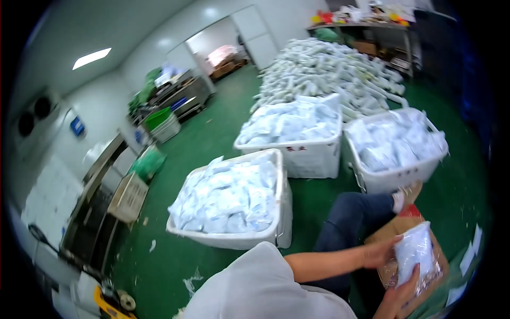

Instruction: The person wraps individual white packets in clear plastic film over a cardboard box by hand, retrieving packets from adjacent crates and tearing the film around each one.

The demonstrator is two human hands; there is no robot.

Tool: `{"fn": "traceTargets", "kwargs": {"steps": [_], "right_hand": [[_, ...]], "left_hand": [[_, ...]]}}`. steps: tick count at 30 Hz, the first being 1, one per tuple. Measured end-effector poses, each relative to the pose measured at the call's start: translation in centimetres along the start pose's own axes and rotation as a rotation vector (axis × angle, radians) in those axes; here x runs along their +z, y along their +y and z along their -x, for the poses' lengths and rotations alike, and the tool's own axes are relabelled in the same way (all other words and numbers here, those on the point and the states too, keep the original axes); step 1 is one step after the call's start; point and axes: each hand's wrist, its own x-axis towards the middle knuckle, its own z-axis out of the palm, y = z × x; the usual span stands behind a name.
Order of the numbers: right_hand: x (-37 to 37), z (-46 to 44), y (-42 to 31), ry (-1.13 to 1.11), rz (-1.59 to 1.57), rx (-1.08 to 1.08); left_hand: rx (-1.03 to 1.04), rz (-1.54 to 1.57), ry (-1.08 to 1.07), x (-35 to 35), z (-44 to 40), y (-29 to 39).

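A pale white plastic packet (pixel 415 245) is between my two hands, over an open cardboard box (pixel 382 231). My left hand (pixel 380 252) grips its left side with the fingers closed. From below, my right hand (pixel 405 291) holds the packet's lower edge, thumb on top. Clear crinkled plastic (pixel 433 274) shows under the packet, at the box's lower side. Part of the box is hidden by the packet and my hands.
White tubs heaped with similar packets stand ahead: a near one (pixel 284 212), a middle one (pixel 313 159) and a right one (pixel 404 178). Behind them lies a large pile of pale wrapped pieces (pixel 329 72). Metal benches (pixel 194 95) and a crate (pixel 128 198) line the left.
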Motion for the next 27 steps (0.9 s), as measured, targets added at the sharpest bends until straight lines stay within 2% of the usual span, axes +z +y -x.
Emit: {"fn": "traceTargets", "kwargs": {"steps": [1, 2, 3, 5, 7, 8, 10, 12, 13, 15, 16, 17, 19, 20, 22, 24, 26, 27], "right_hand": [[-0.8, -0.4, 1.9, -0.082, 0.292, -0.301], [-1.1, -0.4, 3.2, -0.116, 0.423, -0.434], [-1.3, -0.4, 4.4, -0.135, 0.546, -0.574], [-0.9, -1.3, 6.1, -0.092, 0.489, -0.514], [-0.5, -2.3, 8.1, -0.032, 0.430, -0.457], [0.3, -1.3, 7.8, -0.106, 0.162, -0.304], [1.9, 0.7, 7.0, -0.128, -0.422, 0.019], [5.9, 3.8, 2.3, -0.052, -0.652, 0.275], [5.6, 3.6, 2.2, 0.059, -0.652, 0.334], [3.3, 3.0, 3.3, 0.013, -0.596, 0.316], [3.3, 3.0, 2.8, 0.015, -0.551, 0.317], [2.8, 3.1, 3.0, 0.025, -0.459, 0.262], [1.9, 2.3, 4.4, -0.012, -0.209, 0.123], [0.9, 2.8, 4.9, -0.062, 0.193, -0.080], [0.4, 2.8, 6.2, -0.172, 0.250, -0.587], [-0.1, 5.4, 1.8, -0.264, 0.429, -0.469], [-4.0, 5.4, 2.4, -0.269, 0.715, -0.375], [-5.5, 5.8, 2.5, -0.221, 0.773, -0.294]], "left_hand": [[0.043, 0.119, -0.186, 1.7, 0.8, -1.0], [0.170, -0.006, -0.013, 0.4, -1.1, -3.5], [0.261, -0.256, 0.170, 2.5, 0.1, -3.9], [0.384, -0.434, 0.466, 3.9, 0.9, -4.9], [0.382, -0.457, 0.516, 2.8, 0.9, -4.2], [0.380, -0.469, 0.541, 2.3, 0.9, -3.8], [0.601, -0.743, 0.568, -1.2, -0.9, -5.3], [0.803, -0.970, 0.533, -2.8, -1.7, -5.7], [1.008, -1.256, 0.513, -6.9, -2.9, -7.5], [0.802, -1.104, 0.354, -4.1, -1.4, -8.9], [0.399, -0.694, 0.256, 1.3, 1.4, -5.4], [0.412, -0.616, 0.197, 2.9, 1.9, -5.3], [0.242, -0.470, 0.207, 2.0, 2.2, -4.6], [0.192, -0.350, 0.213, 1.0, 2.1, -3.7], [0.067, -0.173, 0.290, 1.1, 1.2, 1.5], [0.227, -0.237, 0.237, 1.1, -0.1, 8.0], [0.461, -0.661, 0.433, -0.2, -1.7, 15.7], [0.659, -0.946, 0.491, -2.4, -2.9, 19.7]]}}
